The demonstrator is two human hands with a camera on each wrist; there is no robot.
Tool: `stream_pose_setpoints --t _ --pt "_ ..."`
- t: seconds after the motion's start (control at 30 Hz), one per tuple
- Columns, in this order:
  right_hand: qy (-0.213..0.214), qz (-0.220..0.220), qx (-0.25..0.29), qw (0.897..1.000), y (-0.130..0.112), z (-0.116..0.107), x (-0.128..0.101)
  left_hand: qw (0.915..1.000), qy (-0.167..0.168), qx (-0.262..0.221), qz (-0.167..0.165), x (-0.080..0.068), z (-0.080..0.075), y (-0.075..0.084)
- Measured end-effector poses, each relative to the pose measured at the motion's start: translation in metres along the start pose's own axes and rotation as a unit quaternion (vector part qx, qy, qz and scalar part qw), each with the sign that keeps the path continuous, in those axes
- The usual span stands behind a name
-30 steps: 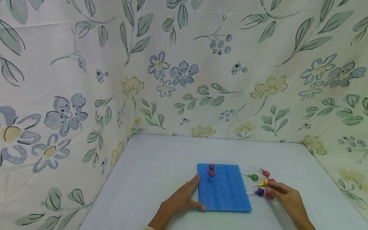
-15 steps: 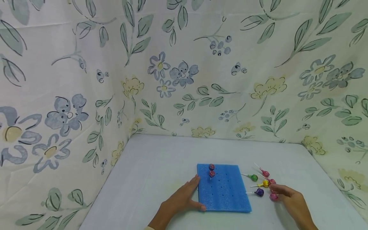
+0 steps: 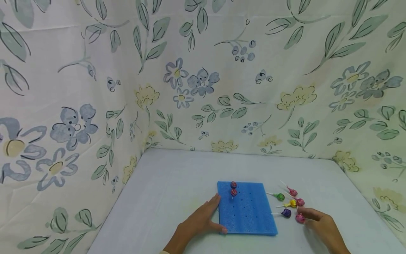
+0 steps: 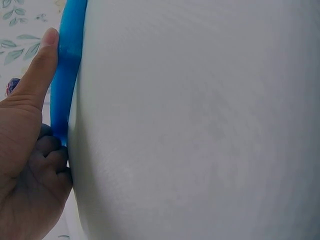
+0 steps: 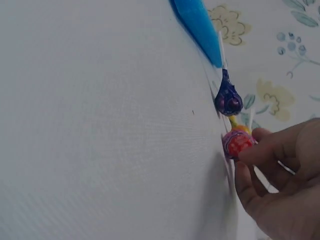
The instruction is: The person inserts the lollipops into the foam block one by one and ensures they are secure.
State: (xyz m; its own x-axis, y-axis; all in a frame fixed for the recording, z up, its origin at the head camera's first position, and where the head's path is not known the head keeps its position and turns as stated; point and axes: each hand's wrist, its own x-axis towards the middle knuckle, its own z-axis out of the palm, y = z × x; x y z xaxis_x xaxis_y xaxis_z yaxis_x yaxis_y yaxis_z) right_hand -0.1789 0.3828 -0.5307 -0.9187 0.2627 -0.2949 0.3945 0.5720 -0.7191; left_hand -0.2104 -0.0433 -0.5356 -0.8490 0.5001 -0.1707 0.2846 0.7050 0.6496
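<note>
Two planted: round red-wrapped lollipops (image 3: 233,192) stand close together, one behind the other, near the far left corner of a square blue foam board (image 3: 253,224).
Board face: small dark holes dot it, to the right of that pair and nearer the person.
Left edge: a bare left hand (image 3: 201,219) rests along the board here, fingers stretched up the side and thumb laid at the near left corner; this grip is spread and wraps round nothing.
Beyond the right edge, near end: a bare right hand (image 3: 321,222) has its grip closed, thumb and fingertips pinching a pink-and-red wrapped ball lollipop (image 3: 300,218); I can't tell whether that candy touches the white tabletop (image 3: 177,176).
Between board and pinched candy: a purple-wrapped lollipop (image 3: 286,212) lies with its white stick pointing at the board.
Farther back, right of the board: a yellow-wrapped lollipop (image 3: 292,203) and a green-wrapped lollipop (image 3: 280,197) lie with sticks towards it, two pink-wrapped lollipops (image 3: 300,202) just beside them.
Behind the board and to either side: white cloth (image 3: 196,141) hangs, printed with flowers and leaves.
</note>
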Motion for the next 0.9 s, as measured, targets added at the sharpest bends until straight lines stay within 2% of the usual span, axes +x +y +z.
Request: stream_pose_setpoints --t 0.23,0.53,0.9 --pt "-0.003 -0.002 -0.023 1.000 0.001 0.002 0.001 1.0000 0.001 0.007 0.004 0.000 -0.001 0.000" --pt "-0.002 -0.044 -0.079 0.996 -0.008 0.007 -0.001 0.9999 -0.003 0.007 -0.012 0.001 0.000 0.000" --pt "0.006 -0.053 -0.096 0.994 -0.006 0.013 -0.003 0.9999 -0.005 -0.005 -0.016 0.000 -0.001 0.001"
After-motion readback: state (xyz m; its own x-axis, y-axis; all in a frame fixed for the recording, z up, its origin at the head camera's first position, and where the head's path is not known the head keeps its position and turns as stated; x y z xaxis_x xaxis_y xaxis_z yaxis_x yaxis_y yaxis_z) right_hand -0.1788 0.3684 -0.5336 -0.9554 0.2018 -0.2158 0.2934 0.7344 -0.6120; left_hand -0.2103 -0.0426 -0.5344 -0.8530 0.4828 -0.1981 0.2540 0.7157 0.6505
